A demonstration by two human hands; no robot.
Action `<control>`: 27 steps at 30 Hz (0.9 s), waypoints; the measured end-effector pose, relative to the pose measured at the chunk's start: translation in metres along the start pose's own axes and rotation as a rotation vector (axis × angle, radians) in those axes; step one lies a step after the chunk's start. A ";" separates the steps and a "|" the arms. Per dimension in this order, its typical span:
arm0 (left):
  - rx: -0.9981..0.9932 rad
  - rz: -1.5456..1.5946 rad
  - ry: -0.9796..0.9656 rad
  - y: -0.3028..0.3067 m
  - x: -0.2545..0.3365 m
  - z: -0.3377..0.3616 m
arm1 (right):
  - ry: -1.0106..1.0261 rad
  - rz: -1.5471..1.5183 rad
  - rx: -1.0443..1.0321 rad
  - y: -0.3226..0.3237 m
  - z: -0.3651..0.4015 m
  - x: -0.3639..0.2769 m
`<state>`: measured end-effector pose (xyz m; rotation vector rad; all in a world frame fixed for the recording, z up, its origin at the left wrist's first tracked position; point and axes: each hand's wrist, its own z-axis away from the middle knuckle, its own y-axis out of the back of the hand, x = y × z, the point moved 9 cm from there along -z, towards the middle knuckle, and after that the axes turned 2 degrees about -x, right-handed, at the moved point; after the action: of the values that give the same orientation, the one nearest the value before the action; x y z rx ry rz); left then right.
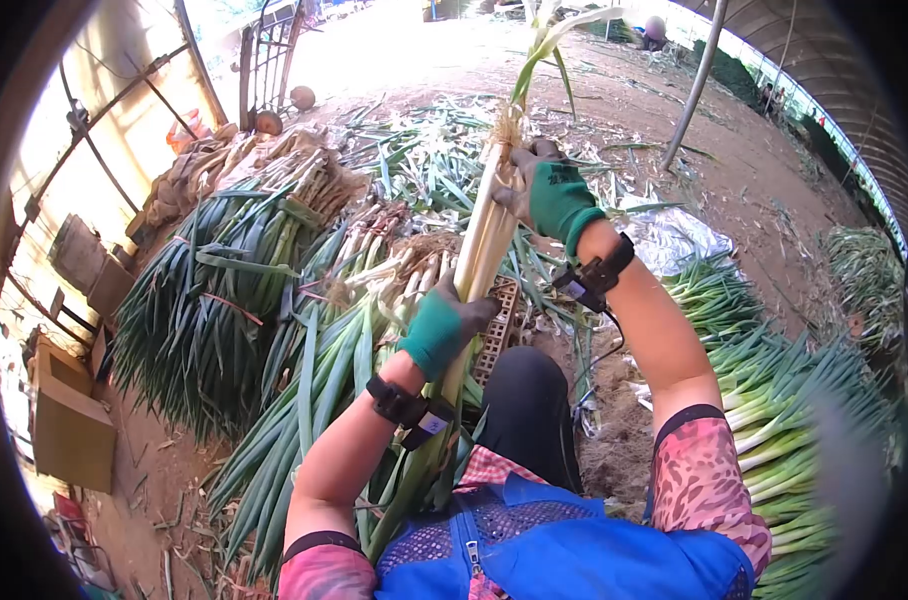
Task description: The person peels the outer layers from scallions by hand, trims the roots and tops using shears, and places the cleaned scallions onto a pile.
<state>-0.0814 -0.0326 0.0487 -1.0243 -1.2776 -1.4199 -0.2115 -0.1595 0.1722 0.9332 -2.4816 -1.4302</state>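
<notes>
My left hand [447, 325], in a green and dark work glove, is closed around the white stalks of a few large green onions [484, 232], held upright and slightly tilted with the roots up. Their leaves run down past my left forearm toward my lap. Near the root end, my right hand [552, 192], gloved the same way, grips the stalks; some of its fingertips are hidden. Pale peeled leaves stick up above the roots. Below my left hand lies a heap of unpeeled green onions [319, 390], and a perforated plastic crate [497, 335] stands just behind the stalks.
A tied pile of green onions [209, 290] lies at left. Cleaned green onions [774, 430] are stacked at right, beside a white plastic sheet [679, 240]. Leaf scraps [424, 160] cover the ground ahead. A cardboard box [69, 415] and a metal pole [696, 85] stand farther off.
</notes>
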 end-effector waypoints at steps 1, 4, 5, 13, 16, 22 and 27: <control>-0.004 -0.029 -0.026 -0.004 0.002 0.003 | -0.058 -0.023 -0.047 -0.005 0.005 0.009; -0.016 -0.122 -0.084 -0.015 0.008 0.010 | -0.069 -0.005 0.020 -0.008 0.005 0.028; -0.018 -0.153 -0.087 -0.018 0.011 0.013 | -0.052 0.010 0.061 0.003 0.009 0.023; -0.152 -0.061 -0.095 -0.029 0.022 0.028 | -0.250 0.199 0.419 0.059 -0.008 0.145; -0.146 0.061 -0.195 -0.024 0.021 0.034 | -0.569 0.140 0.451 0.098 0.009 0.212; -0.101 0.011 -0.185 -0.018 0.014 0.024 | -0.260 -0.904 0.084 0.064 0.041 0.105; -0.162 -0.007 -0.135 -0.027 0.025 0.035 | 0.057 -0.260 0.214 0.046 0.055 0.039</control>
<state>-0.1131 0.0004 0.0708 -1.2438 -1.2782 -1.4997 -0.2852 -0.1246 0.1731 1.3611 -2.5842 -1.1960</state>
